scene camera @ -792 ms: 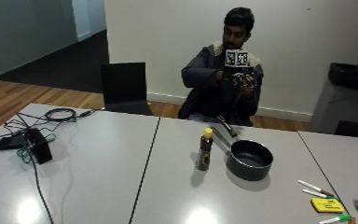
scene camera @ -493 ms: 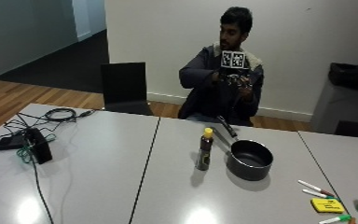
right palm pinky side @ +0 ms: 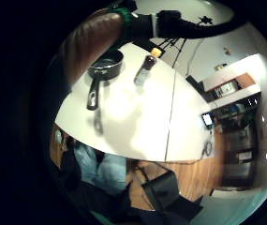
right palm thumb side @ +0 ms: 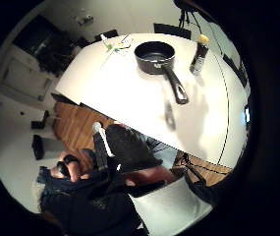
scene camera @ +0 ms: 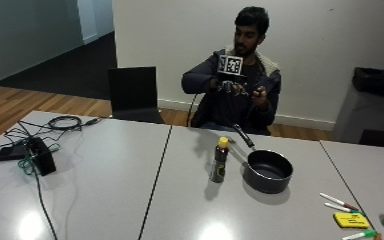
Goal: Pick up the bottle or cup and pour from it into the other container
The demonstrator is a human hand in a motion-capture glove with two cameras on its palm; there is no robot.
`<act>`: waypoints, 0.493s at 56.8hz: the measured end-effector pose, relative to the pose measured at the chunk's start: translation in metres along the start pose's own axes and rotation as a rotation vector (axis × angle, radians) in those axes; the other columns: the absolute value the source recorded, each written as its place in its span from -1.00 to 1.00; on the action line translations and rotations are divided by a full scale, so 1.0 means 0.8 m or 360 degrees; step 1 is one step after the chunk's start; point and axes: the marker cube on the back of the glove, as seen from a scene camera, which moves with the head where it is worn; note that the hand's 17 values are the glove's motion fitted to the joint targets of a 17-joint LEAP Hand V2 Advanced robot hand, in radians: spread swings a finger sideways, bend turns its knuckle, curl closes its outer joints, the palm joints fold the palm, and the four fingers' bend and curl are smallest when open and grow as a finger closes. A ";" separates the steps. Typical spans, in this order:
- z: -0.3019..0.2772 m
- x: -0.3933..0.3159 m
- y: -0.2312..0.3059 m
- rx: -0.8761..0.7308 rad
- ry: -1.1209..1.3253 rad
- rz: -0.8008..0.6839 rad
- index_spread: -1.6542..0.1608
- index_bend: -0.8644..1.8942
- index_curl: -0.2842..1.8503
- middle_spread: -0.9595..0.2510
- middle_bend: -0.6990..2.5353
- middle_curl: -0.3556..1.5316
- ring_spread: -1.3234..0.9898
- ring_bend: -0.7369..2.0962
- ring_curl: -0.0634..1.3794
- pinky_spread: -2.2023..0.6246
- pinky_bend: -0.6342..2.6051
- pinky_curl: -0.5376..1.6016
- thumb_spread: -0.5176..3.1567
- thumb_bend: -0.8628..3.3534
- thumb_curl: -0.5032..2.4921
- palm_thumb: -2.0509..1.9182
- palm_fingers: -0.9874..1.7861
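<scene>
Dark brown glass bottle with yellow cap upright at frame centre on the grey counter, long axis vertical, just left of a black saucepan whose handle points toward the person, gloved right hand raised at upper centre well above both, fingers' state cannot be told.

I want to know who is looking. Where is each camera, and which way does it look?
Outside view: across the table from the person, facing them; shows the gloved right hand raised at chest height, away from the things.
Little finger side palm view: on that palm, looking down at the table; one finger shows at the edge.
Thumb side palm view: same palm, looking down at table and lap.
All three share the bottle with its yellow cap and the black pan, standing side by side.
</scene>
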 end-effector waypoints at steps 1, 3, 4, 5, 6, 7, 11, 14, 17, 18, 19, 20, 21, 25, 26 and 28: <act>0.002 0.005 -0.001 -0.0003 0.0001 0.0043 0.46 -0.27 -0.51 0.71 -0.43 -0.31 0.33 -0.35 -0.63 0.81 -0.30 -0.20 -0.18 -0.60 -0.49 0.15 0.00; 0.005 0.021 -0.003 -0.0024 -0.0002 -0.0025 0.46 -0.27 -0.51 0.71 -0.43 -0.31 0.33 -0.35 -0.63 0.81 -0.30 -0.20 -0.18 -0.60 -0.49 0.15 0.00; 0.007 0.029 -0.003 -0.0033 -0.0004 -0.0076 0.46 -0.27 -0.51 0.72 -0.43 -0.31 0.33 -0.35 -0.63 0.81 -0.30 -0.20 -0.18 -0.60 -0.49 0.15 0.00; 0.009 0.036 -0.002 -0.0040 -0.0006 -0.0106 0.46 -0.27 -0.51 0.72 -0.43 -0.31 0.33 -0.35 -0.63 0.81 -0.30 -0.20 -0.18 -0.60 -0.49 0.15 0.00; 0.011 0.043 -0.003 -0.0046 -0.0007 -0.0119 0.46 -0.27 -0.51 0.72 -0.43 -0.31 0.33 -0.35 -0.63 0.81 -0.30 -0.20 -0.18 -0.60 -0.49 0.15 0.00; 0.013 0.051 -0.006 -0.0050 -0.0007 -0.0125 0.46 -0.26 -0.51 0.72 -0.43 -0.30 0.33 -0.35 -0.63 0.81 -0.30 -0.20 -0.18 -0.60 -0.49 0.15 0.00; 0.024 0.081 -0.014 -0.0055 0.0001 -0.0106 0.46 -0.26 -0.50 0.72 -0.44 -0.30 0.33 -0.35 -0.63 0.81 -0.30 -0.19 -0.18 -0.60 -0.48 0.15 -0.01; 0.033 0.097 -0.017 -0.0062 -0.0005 -0.0045 0.46 -0.27 -0.50 0.72 -0.44 -0.30 0.33 -0.35 -0.62 0.81 -0.30 -0.19 -0.19 -0.60 -0.48 0.15 -0.01; 0.044 0.112 -0.027 0.0007 0.0005 0.0121 0.46 -0.27 -0.50 0.72 -0.44 -0.29 0.33 -0.35 -0.62 0.81 -0.30 -0.19 -0.19 -0.60 -0.48 0.15 -0.01; 0.049 0.116 -0.031 0.0043 0.0014 0.0197 0.46 -0.27 -0.50 0.72 -0.44 -0.29 0.34 -0.35 -0.62 0.81 -0.30 -0.19 -0.19 -0.60 -0.48 0.15 -0.02; 0.053 0.121 -0.034 0.0066 0.0021 0.0252 0.46 -0.27 -0.50 0.72 -0.44 -0.29 0.34 -0.35 -0.62 0.81 -0.30 -0.19 -0.19 -0.60 -0.48 0.15 -0.02; 0.056 0.126 -0.037 0.0069 0.0023 0.0278 0.46 -0.27 -0.50 0.72 -0.44 -0.29 0.34 -0.35 -0.62 0.81 -0.30 -0.19 -0.19 -0.61 -0.48 0.15 -0.02; 0.059 0.131 -0.038 0.0054 0.0022 0.0277 0.46 -0.27 -0.50 0.72 -0.44 -0.29 0.34 -0.35 -0.62 0.81 -0.30 -0.18 -0.19 -0.61 -0.48 0.14 -0.02; 0.069 0.149 -0.041 -0.0025 0.0012 0.0193 0.46 -0.27 -0.50 0.73 -0.44 -0.29 0.33 -0.35 -0.61 0.81 -0.29 -0.18 -0.19 -0.61 -0.48 0.14 -0.03; 0.072 0.154 -0.043 -0.0025 0.0013 0.0167 0.46 -0.27 -0.50 0.73 -0.44 -0.28 0.33 -0.35 -0.61 0.81 -0.29 -0.18 -0.19 -0.61 -0.48 0.14 -0.03; 0.078 0.161 -0.049 0.0005 0.0013 0.0186 0.46 -0.27 -0.51 0.73 -0.44 -0.28 0.33 -0.35 -0.61 0.81 -0.29 -0.18 -0.19 -0.61 -0.47 0.14 -0.03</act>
